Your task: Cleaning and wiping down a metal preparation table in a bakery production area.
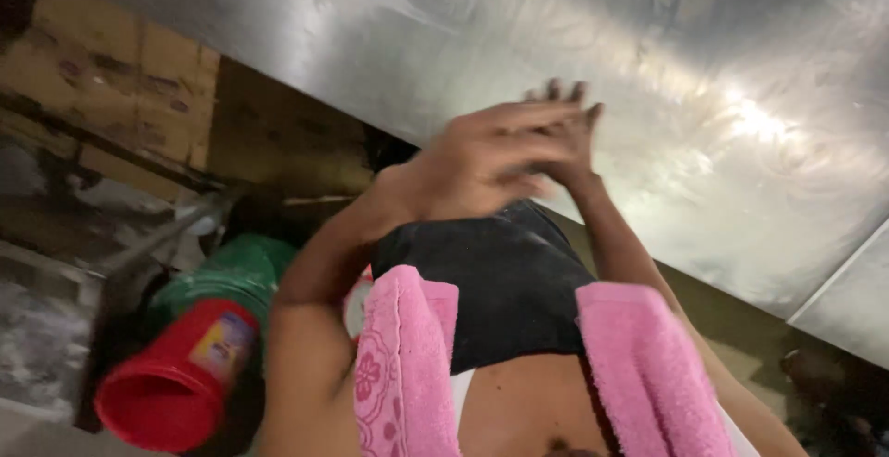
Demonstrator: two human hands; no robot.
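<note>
Hands: left hand (pixel 486 165) and right hand (pixel 565 128) pressed together, open-fingered, holding nothing, blurred, over the steel counter (pixel 704 96) edge.
Around: pink towel (pixel 403 374) hangs below hands; red bucket (pixel 176 378) left of towel.
Unclear: green container (pixel 236 272) behind bucket, partly hidden.

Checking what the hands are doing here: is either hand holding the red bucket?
No. Both hands are raised together, blurred, in front of the metal surface, while the red bucket lies apart at lower left.

Brushed, shiny metal counter (pixel 704 77). Below the counter, a soft pink terry towel (pixel 403 364) and matt black cloth (pixel 505 281); left of them, a glossy red plastic bucket (pixel 171 383) and rough wood (pixel 120 77).
</note>
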